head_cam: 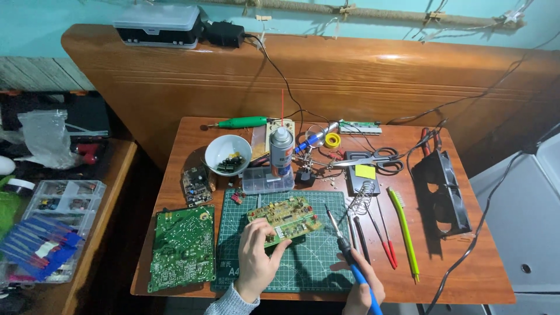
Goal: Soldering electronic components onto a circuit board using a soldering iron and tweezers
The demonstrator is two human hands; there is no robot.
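Observation:
My left hand (256, 256) grips the near edge of a small tan-and-green circuit board (286, 217), holding it tilted over a green cutting mat (309, 262). My right hand (361, 289) holds a blue-handled soldering iron (348, 251) like a pen. Its metal tip points up and left, close to the board's right end without clearly touching it.
A larger green circuit board (182, 248) lies left of the mat. Behind are a white bowl (227, 153), spray can (282, 153), clear parts box (267, 181), iron stand (361, 186), scissors (379, 158), red probes (385, 239), green brush (405, 233) and a black fan (440, 192). Parts organiser (55, 227) at left.

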